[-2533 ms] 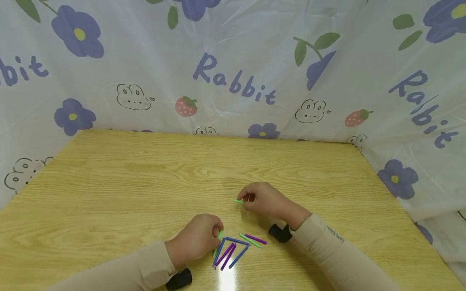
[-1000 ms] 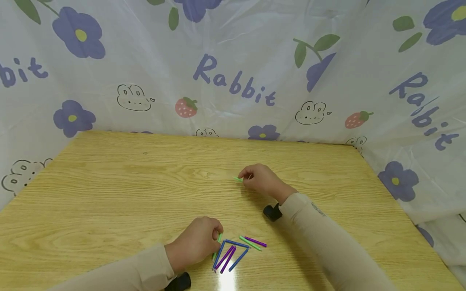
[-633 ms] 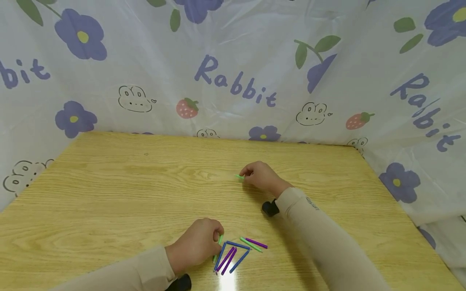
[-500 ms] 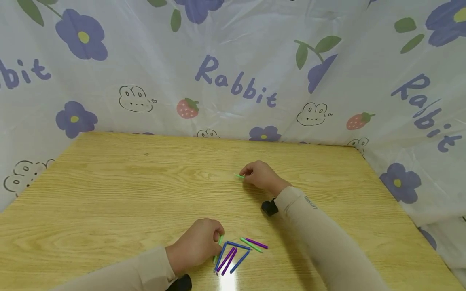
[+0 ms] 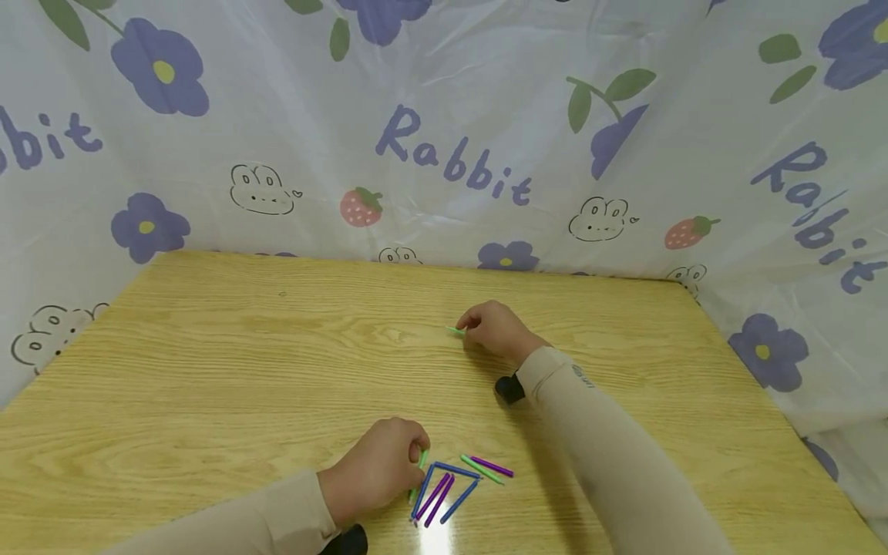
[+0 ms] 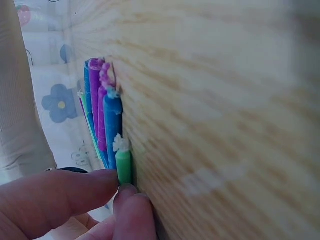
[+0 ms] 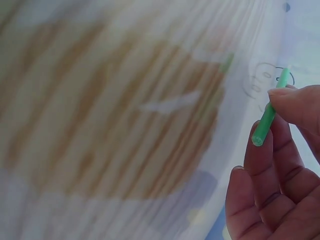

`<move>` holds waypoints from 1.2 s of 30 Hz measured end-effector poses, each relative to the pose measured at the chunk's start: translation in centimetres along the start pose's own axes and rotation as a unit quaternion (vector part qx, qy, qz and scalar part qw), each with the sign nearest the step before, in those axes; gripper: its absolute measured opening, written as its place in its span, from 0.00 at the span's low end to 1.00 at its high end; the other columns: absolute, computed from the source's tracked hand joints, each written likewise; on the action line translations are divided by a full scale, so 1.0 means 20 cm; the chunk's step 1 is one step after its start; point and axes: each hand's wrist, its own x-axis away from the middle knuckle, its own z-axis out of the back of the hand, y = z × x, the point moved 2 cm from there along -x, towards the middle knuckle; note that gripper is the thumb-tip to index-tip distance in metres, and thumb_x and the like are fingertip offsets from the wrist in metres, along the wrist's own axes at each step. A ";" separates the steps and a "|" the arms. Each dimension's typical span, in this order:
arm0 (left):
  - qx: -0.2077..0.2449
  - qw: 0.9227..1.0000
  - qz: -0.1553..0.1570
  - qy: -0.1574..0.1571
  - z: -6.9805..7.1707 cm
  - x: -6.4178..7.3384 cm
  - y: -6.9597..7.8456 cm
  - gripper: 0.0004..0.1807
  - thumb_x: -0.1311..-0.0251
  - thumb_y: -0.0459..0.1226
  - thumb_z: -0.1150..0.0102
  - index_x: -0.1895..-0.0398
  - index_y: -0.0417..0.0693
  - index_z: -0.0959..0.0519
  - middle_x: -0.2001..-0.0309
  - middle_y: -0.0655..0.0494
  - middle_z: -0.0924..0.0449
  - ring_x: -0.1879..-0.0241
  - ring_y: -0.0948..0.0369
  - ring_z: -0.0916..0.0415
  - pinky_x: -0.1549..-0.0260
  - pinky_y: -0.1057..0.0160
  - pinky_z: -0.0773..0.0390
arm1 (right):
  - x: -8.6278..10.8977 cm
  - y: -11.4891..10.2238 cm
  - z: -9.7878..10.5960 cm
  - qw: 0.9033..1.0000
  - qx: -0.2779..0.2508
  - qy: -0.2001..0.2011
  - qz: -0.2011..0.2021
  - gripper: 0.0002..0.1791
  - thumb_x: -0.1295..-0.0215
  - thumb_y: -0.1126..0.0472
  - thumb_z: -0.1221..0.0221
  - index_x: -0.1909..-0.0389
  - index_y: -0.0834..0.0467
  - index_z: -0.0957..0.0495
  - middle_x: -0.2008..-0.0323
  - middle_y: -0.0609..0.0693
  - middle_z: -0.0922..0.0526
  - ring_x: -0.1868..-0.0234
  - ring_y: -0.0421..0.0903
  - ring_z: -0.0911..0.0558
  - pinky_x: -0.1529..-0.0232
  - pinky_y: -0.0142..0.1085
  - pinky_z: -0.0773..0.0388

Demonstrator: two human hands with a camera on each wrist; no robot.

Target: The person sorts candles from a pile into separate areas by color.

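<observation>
My left hand [image 5: 378, 469] pinches a slim green candle [image 6: 124, 167] between thumb and fingertips, low at the table's front. Beside it, three blue candles [image 5: 459, 501] lie as sides of an angular outline, with two purple candles [image 5: 434, 497] inside. Another green candle [image 5: 482, 469] and a purple candle [image 5: 492, 466] lie close together on the right. Farther up the table, my right hand [image 5: 496, 327] holds a further green candle [image 7: 270, 111] between thumb and fingers. In the right wrist view that candle is held apart from the tabletop.
The wooden table [image 5: 277, 370] spreads out beneath both hands. A white plastic sheet [image 5: 444, 77] printed with flowers and rabbits hangs behind and beside it. Black wrist devices show under the right cuff [image 5: 509, 389] and the left cuff [image 5: 350, 539].
My right hand has moved away from me, toward the table's far side, with the green candle in its fingers. The left hand and the candles on the table have stayed almost still.
</observation>
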 end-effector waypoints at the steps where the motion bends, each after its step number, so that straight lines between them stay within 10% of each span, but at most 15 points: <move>1: -0.002 1.000 0.000 0.001 0.00 0.00 0.00 0.12 0.60 0.22 0.42 0.66 0.33 0.24 0.78 0.56 0.33 0.78 0.62 0.37 0.78 0.66 0.35 | 0.00 0.00 0.00 1.000 -0.002 0.000 -0.001 0.12 0.43 0.67 0.46 0.59 0.57 0.20 0.61 0.49 0.21 0.60 0.44 0.25 0.58 0.37 0.28; 36: -0.006 1.000 0.011 0.000 0.00 -0.01 0.01 0.13 0.60 0.23 0.40 0.66 0.34 0.23 0.78 0.57 0.33 0.77 0.62 0.37 0.77 0.65 0.34 | -0.04 -0.03 -0.01 0.999 0.030 -0.010 -0.021 0.12 0.43 0.69 0.46 0.61 0.56 0.19 0.60 0.49 0.20 0.58 0.45 0.24 0.56 0.38 0.28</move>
